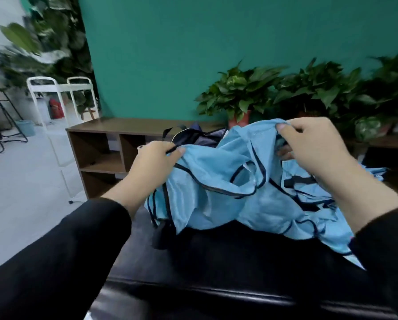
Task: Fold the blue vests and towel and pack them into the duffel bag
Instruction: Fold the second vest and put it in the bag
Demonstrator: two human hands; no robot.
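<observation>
Both hands (pixel 157 155) (pixel 313 144) gripping blue vest (pixel 216 181), lifted – duffel bag (pixel 200 137) behind

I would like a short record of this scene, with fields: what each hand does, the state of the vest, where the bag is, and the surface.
left hand: grips the dark-trimmed edge of the blue vest
right hand: pinches the vest's upper edge, raised
vest state: lifted, crumpled, not yet folded
more blue fabric: lies bunched under the right forearm
duffel bag: dark, behind the vest, mostly hidden
surface: black padded bench
behind: wooden shelf unit, potted plants
towel: cannot tell
</observation>
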